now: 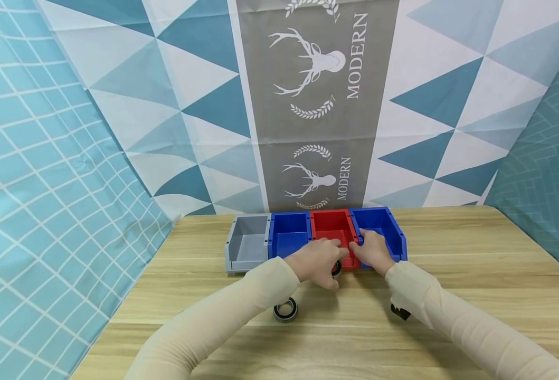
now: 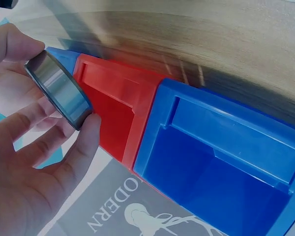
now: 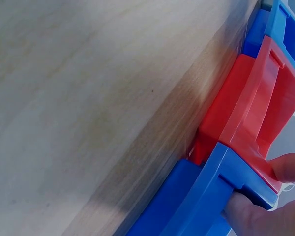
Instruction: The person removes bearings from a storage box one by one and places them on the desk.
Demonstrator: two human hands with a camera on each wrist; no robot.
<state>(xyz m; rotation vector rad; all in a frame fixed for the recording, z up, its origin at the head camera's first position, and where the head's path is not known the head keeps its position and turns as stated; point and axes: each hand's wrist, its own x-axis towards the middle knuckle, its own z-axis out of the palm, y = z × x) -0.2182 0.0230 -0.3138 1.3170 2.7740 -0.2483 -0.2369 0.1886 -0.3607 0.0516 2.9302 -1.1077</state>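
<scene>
My left hand pinches a ring-shaped bearing between thumb and fingertips, tilted, in front of the red bin. Its shiny metal outer side shows in the left wrist view; in the head view the hand hides part of it. With my right hand I grip the adjoining side walls of the red bin and the right blue bin. In the right wrist view, one digit lies on the blue bin's side and another on the red bin's. A second bearing lies flat on the table below my left forearm.
Left of the red bin stand another blue bin and a grey bin, all in one row at the back of the wooden table. A small black object lies partly hidden by my right sleeve. Patterned cloth hangs behind.
</scene>
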